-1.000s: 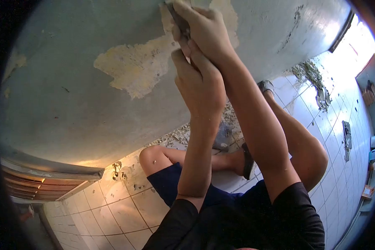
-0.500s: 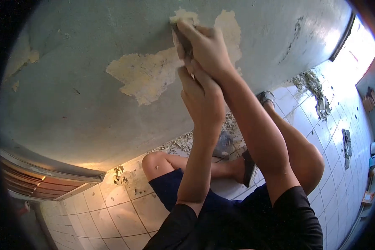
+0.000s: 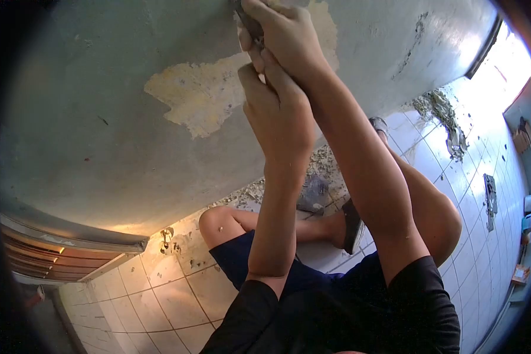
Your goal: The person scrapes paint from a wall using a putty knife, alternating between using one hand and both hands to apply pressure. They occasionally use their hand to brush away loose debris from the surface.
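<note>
Both my hands are raised together against the grey-green wall (image 3: 130,153), near the top of the view. My left hand (image 3: 280,106) is closed below my right, its fingers around the lower end of a dark, flat scraper-like tool (image 3: 252,28). My right hand (image 3: 289,41) is closed on the same tool higher up. The tool's upper end meets the wall at the frame's top edge; its tip is hardly visible. A pale bare patch (image 3: 200,94) with ragged edges lies left of my hands, and more pale surface shows behind my right hand.
Flakes (image 3: 445,124) lie heaped on the tiled floor (image 3: 183,295) at the right and along the wall's foot. A dark flat piece (image 3: 314,193) lies between my bent legs. A long flat object (image 3: 490,202) rests farther right. A slatted wooden panel (image 3: 65,253) stands lower left.
Both hands and the tool have moved up along the wall, closer to the frame's top edge. The view has shifted slightly.
</note>
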